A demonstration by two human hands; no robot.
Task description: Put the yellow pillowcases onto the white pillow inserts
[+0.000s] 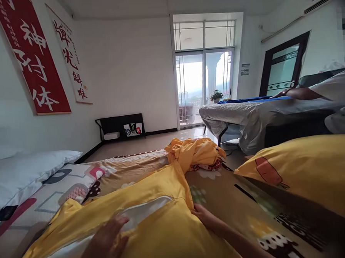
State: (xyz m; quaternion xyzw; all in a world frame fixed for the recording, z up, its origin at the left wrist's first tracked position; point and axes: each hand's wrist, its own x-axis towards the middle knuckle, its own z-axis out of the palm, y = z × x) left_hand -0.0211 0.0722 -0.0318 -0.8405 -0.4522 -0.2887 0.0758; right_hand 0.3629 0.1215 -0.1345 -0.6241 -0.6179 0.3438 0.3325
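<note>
A yellow pillowcase point(163, 229) lies across the bed in front of me, with a white pillow point(147, 209) showing through its open edge. My left hand point(105, 244) rests flat on the pillowcase, fingers stretched out toward the opening. Over at the cover's right edge, my right hand point(204, 216) pinches the yellow cloth. A bunched yellow sheet point(195, 153) sits further down the bed.
A white pillow point(21, 175) lies at the left and a yellow carrot-print pillow point(307, 168) at the right. The patterned bedsheet point(77, 188) covers the mattress. Beyond stands a second bed with a grey cover point(247, 117), where another person's arm point(300, 93) leans. Glass balcony doors point(205, 85) are at the back.
</note>
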